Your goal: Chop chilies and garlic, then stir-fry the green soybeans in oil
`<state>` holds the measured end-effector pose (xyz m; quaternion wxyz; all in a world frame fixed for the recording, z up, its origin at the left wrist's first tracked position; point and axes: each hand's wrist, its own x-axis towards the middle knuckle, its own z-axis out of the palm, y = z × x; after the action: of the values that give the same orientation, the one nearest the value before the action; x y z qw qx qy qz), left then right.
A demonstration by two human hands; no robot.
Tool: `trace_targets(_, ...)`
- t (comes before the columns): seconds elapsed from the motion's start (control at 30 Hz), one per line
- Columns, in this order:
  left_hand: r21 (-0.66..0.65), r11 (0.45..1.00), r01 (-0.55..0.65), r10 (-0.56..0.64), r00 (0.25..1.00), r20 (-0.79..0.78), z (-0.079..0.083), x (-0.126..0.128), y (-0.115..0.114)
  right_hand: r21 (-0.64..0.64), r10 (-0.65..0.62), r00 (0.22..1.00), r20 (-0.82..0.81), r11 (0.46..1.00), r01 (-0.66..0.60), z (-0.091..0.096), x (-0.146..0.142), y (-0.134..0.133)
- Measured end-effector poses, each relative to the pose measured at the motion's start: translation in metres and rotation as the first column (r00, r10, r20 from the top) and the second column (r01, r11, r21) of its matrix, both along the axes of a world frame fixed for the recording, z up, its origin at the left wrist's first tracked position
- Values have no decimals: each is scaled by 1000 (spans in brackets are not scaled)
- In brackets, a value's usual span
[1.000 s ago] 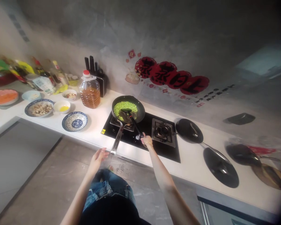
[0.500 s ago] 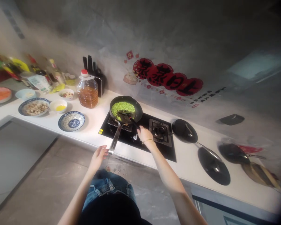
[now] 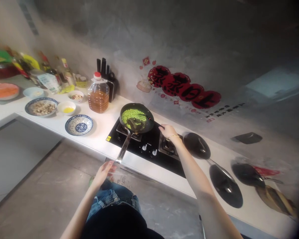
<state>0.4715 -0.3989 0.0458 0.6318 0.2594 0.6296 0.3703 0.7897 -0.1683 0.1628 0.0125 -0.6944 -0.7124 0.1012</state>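
Note:
A dark wok (image 3: 149, 123) with a long metal handle (image 3: 124, 149) sits on the left burner, its handle towards me. Green peas or beans (image 3: 133, 115) lie in it, with a bare patch low in the middle. At the handle's end is my left hand (image 3: 103, 174), thumb above and fingers curled beneath it. My right hand (image 3: 168, 131) is closed round the handle of a black spatula (image 3: 151, 119) with a red mark. It reaches in over the wok's right rim; its blade is hard to make out against the dark pan.
A blue-patterned plate (image 3: 79, 125), a plate of chopped pale food (image 3: 42, 108), a bowl of yellow liquid (image 3: 66, 108) and an oil jug (image 3: 98, 97) stand left of the black hob (image 3: 136, 143). Beyond the right burner are a dark pan (image 3: 196, 145) and a dark lid (image 3: 225, 182).
My right hand has moved right and slightly up, drawing the spatula towards the wok's right side. The peas lie differently. My left hand stays by the handle end; the view has shifted slightly.

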Motion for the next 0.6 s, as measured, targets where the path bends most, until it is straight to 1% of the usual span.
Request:
trace_targets(0.1, 24, 996, -80, 81, 996, -31, -6, -7, -6, 26, -33, 999, -38, 999, 34, -11, -1, -4)
trace_targets(0.2, 38, 984, -173, 172, 985, 10, -8, -21, -2, 73, -94, 990, -101, 992, 101, -20, 3, -20)
trace_targets(0.27, 36, 959, -281, 278, 959, 53, -9, -37, 3, 44, -160, 970, -182, 984, 171, -21, 9, -32)
trace_targets(0.3, 33, 937, -348, 345, 936, 69, -10, -47, 6, -1, -216, 944, -248, 975, 222, -21, 12, -37)
trace_targets(0.33, 33, 908, -417, 414, 907, 80, -10, -57, 10, -66, -283, 898, -338, 959, 277, -19, 16, -43)
trace_targets(0.37, 35, 876, -482, 478, 874, 87, -10, -69, 14, -148, -352, 823, -446, 936, 320, -17, 19, -47)
trace_targets(0.4, 39, 843, -537, 531, 842, 93, -11, -81, 19, -240, -416, 720, -556, 909, 341, -15, 22, -51)
trace_targets(0.43, 44, 813, -580, 575, 812, 99, -12, -93, 24, -327, -468, 598, -651, 884, 335, -12, 24, -55)
trace_targets(0.47, 50, 785, -617, 610, 785, 103, -13, -105, 30, -399, -502, 477, -721, 865, 305, -9, 26, -58)
trace_targets(0.5, 56, 762, -645, 637, 763, 107, -14, -118, 38, -455, -526, 380, -761, 850, 264, -6, 27, -60)
trace_targets(0.53, 55, 744, -666, 658, 745, 107, -16, -131, 46, -496, -545, 315, -777, 838, 228, -4, 26, -62)
trace_targets(0.57, 49, 731, -680, 673, 732, 106, -18, -144, 56, -518, -558, 287, -778, 830, 208, -1, 25, -64)
trace_targets(0.6, 38, 724, -688, 682, 724, 104, -21, -157, 66, -506, -550, 304, -778, 835, 217, 1, 22, -65)
